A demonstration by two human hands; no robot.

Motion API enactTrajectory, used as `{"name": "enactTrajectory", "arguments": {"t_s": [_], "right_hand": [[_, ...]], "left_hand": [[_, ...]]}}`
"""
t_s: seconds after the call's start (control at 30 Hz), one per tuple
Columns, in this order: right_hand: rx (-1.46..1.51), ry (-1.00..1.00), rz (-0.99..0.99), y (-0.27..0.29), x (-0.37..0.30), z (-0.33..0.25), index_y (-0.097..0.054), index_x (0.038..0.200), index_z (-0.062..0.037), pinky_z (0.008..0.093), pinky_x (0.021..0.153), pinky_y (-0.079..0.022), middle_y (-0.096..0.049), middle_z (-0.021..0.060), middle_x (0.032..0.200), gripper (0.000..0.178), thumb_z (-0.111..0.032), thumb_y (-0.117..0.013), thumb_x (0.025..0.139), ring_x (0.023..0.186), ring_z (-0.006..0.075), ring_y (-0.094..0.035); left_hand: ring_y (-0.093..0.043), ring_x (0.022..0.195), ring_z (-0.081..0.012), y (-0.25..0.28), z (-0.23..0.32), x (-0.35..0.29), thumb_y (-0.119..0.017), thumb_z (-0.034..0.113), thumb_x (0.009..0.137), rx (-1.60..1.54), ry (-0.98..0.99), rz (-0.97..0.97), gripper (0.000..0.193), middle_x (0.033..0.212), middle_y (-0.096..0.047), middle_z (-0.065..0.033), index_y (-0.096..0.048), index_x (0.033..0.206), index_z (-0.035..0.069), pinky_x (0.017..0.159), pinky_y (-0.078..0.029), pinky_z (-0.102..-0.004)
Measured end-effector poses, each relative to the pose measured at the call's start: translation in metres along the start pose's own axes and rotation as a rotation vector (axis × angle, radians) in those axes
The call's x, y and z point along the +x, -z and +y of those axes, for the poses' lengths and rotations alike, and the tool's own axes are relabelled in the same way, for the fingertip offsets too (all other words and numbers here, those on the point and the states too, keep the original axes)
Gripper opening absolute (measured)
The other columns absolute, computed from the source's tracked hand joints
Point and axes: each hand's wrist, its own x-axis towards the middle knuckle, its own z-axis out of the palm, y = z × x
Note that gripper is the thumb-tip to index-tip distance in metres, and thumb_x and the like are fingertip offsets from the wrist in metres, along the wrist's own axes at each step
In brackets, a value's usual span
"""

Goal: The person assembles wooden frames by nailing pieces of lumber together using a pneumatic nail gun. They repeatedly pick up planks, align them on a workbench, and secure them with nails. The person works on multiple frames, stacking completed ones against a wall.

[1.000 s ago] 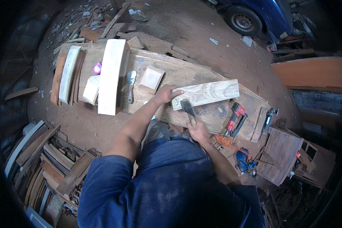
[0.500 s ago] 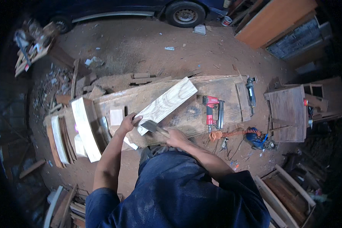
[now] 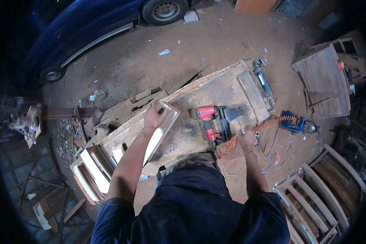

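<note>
Lettering: pale, on the red nail gun [image 3: 207, 124].
Board [image 3: 158, 138]: pale wood, left of the workbench [image 3: 199, 95] middle, long axis slanting from far edge toward near edge.
Left hand [image 3: 153, 117]: curled over its far end.
Right hand [image 3: 247, 140]: wrapped around a broad-bladed tool [image 3: 234, 114], blade pointing away, near-edge side.

It is a woodworking workshop, shown by the wooden board [image 3: 155, 142], worn bench [image 3: 227, 90], nail gun [image 3: 208, 120] and angle grinder [image 3: 263, 83].
</note>
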Motion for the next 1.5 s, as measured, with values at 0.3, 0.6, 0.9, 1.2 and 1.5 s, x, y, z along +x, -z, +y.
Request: {"name": "enactTrajectory", "arguments": {"t_s": [0.3, 0.6, 0.9, 1.2, 1.5], "right_hand": [[0.256, 0.295, 0.225, 0.003, 0.011, -0.057, -0.057, 0.131, -0.0032, 0.0524, 0.106, -0.042, -0.054, 0.0228, 0.131, 0.051, -0.013, -0.076, 0.084, 0.124, 0.0438, -0.051], [0.563, 0.699, -0.073, -0.023, 0.002, -0.168, -0.064, 0.121, -0.0025, 0.0442, 0.095, -0.051, -0.06, 0.0195, 0.12, 0.04, -0.02, -0.08, 0.088, 0.11, 0.0378, -0.06], [1.236, 0.523, -0.806, 0.09, 0.008, -0.283, -0.04, 0.153, 0.0036, 0.0414, 0.113, -0.042, -0.053, 0.0223, 0.148, 0.081, -0.046, -0.071, 0.097, 0.135, 0.0284, -0.052], [1.106, 0.592, -0.801, 0.14, -0.056, -0.289, -0.043, 0.149, 0.0066, 0.0427, 0.114, -0.041, -0.055, 0.026, 0.144, 0.078, -0.049, -0.066, 0.098, 0.136, 0.0307, -0.052], [0.781, 0.76, -0.213, 0.098, -0.085, -0.28, -0.052, 0.146, -0.0008, 0.04, 0.104, -0.05, -0.064, 0.0221, 0.135, 0.075, -0.019, -0.087, 0.082, 0.125, 0.0279, -0.062]], "left_hand": [[-0.046, 0.13, -0.0459, -0.055, 0.01, 0.004, -0.089, 0.056, 0.062, 0.205, -0.112, 0.302, 0.12, 0.137, -0.043, -0.0286, -0.032, 0.145, -0.009, 0.111, -0.041, -0.0533], [-0.052, 0.122, -0.042, -0.027, 0.023, 0.001, -0.091, 0.047, 0.058, 0.07, -0.006, 0.25, 0.109, 0.129, -0.048, -0.0272, -0.038, 0.136, -0.006, 0.106, -0.045, -0.0468], [-0.052, 0.121, -0.0283, 0.093, 0.054, -0.09, -0.096, 0.04, 0.049, -0.565, -0.427, 0.217, 0.113, 0.127, -0.046, -0.0146, -0.037, 0.138, 0.002, 0.103, -0.046, -0.0447], [-0.055, 0.119, -0.0261, 0.121, 0.046, -0.103, -0.09, 0.044, 0.05, -0.834, -0.5, 0.29, 0.112, 0.126, -0.054, -0.0139, -0.043, 0.142, -0.002, 0.108, -0.042, -0.0403], [-0.058, 0.123, -0.0354, 0.132, 0.048, -0.112, -0.093, 0.041, 0.049, -0.54, -0.337, 0.123, 0.116, 0.129, -0.057, -0.0226, -0.042, 0.141, -0.006, 0.108, -0.046, -0.0466]]}}
